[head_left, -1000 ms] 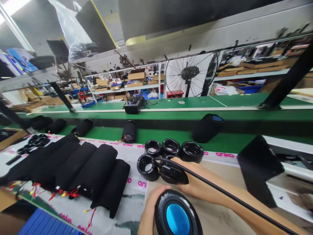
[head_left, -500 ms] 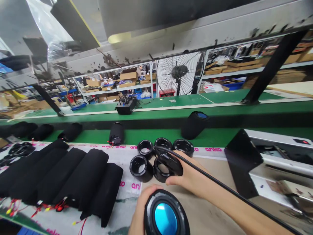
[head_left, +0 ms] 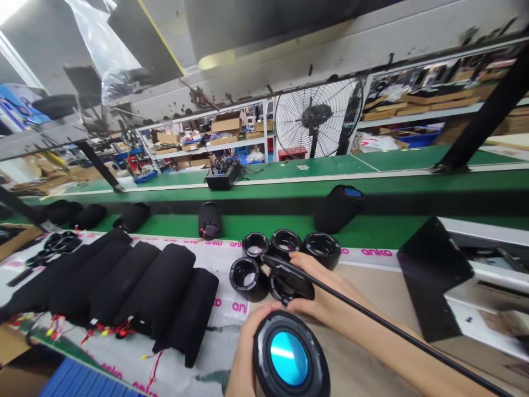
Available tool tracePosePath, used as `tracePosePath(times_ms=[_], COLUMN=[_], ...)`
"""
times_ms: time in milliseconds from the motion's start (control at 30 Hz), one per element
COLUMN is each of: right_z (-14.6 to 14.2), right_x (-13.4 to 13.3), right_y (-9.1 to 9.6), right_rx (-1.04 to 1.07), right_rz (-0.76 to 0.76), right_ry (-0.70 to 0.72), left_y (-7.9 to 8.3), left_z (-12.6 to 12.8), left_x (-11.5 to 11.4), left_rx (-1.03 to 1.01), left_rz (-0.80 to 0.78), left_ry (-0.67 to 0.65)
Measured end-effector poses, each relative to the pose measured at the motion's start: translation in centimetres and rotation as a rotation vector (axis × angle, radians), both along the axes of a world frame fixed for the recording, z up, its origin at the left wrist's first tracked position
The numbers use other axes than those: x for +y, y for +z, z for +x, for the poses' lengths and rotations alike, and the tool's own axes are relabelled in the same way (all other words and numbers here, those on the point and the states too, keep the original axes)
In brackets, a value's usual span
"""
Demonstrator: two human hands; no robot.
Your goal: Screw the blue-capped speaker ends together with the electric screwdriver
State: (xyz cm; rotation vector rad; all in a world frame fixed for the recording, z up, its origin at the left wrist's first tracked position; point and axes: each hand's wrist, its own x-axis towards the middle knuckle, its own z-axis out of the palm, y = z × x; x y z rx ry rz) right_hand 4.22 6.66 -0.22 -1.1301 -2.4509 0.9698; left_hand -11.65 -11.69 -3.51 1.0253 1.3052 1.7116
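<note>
**Item:** speaker (head_left: 289, 355), cylindrical, black shell, glossy blue end cap facing up; at the near edge of the surface (head_left: 367, 292).

**Grip:** left hand (head_left: 243, 361) clasped round the speaker's side, holding it on end. Right hand (head_left: 320, 292) closed about a black corded tool (head_left: 289, 271), its tip over the nearest of five black rings (head_left: 248, 277) clustered just beyond.

**Step, as judged:** working at a ring with the speaker steadied.

**Next move calls for:** keeping the cord clear of neighbouring rings.
</note>
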Motion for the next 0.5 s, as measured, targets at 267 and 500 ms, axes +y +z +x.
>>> tracePosePath(times_ms=[267, 500], right_z=[0.0, 0.1], right_x=[-0.4, 0.1], right_y=[-0.2, -0.8], right_rx=[-0.019, 0.012], right_rz=[0.019, 0.038], right_ry=[0.057, 0.065], left_y=[-2.3, -1.6], left_z=[-0.7, -0.5], left_x=[0.0, 0.4], left_rx=[-0.036, -0.038], left_rz=[-0.138, -0.232], left_ry=[0.002, 0.050])
